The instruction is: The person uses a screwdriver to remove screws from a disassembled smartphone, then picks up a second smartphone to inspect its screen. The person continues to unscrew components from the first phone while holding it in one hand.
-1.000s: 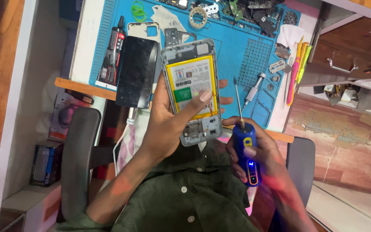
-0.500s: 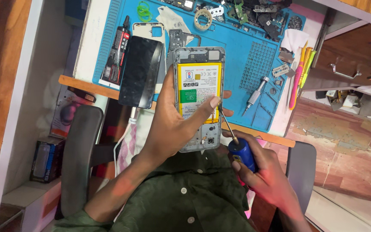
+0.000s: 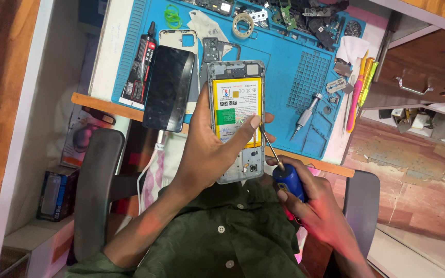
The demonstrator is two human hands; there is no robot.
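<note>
White desk [image 3: 110, 62], wooden drawers [image 3: 418, 67], perhaps reddish stone floor [image 3: 413, 170]

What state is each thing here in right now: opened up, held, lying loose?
Phone: back cover off, yellow battery exposed, held in the left hand.
Blue screwdriver: gripped by the right hand, tip against the phone's right edge.
Black screen panel: lying flat, overhanging the mat's edge.
Glue tube: capped, lying on the blue mat.
Silver screwdriver: lying loose, untouched.
</note>
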